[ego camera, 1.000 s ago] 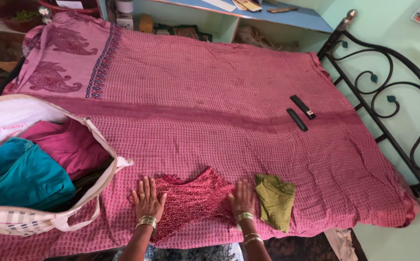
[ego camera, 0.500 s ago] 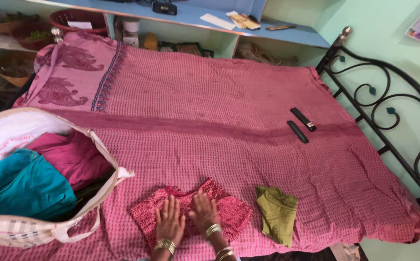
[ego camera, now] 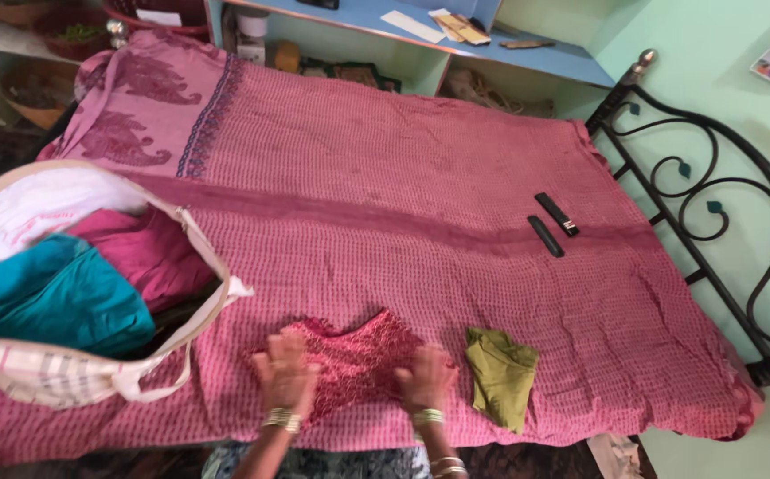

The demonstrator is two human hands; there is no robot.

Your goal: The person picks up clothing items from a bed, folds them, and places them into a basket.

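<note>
A red patterned garment [ego camera: 360, 355] lies on the pink bedspread [ego camera: 385, 177] near the bed's front edge. My left hand [ego camera: 285, 377] is at the garment's left edge and my right hand [ego camera: 425, 380] is at its right edge. Both hands are blurred, and their fingers curl over the cloth. Each wrist wears gold bangles. A folded olive-green cloth [ego camera: 500, 372] lies just right of my right hand, apart from it.
An open cloth bag [ego camera: 57, 377] holding teal and magenta clothes sits on the bed at left. Two black remotes [ego camera: 551, 223] lie at mid-right. A black iron bed frame [ego camera: 722, 204] stands at right, with blue shelves [ego camera: 456, 40] behind the bed.
My hands moved from the middle of the red garment out to its left and right edges. The garment now looks narrower and bunched.
</note>
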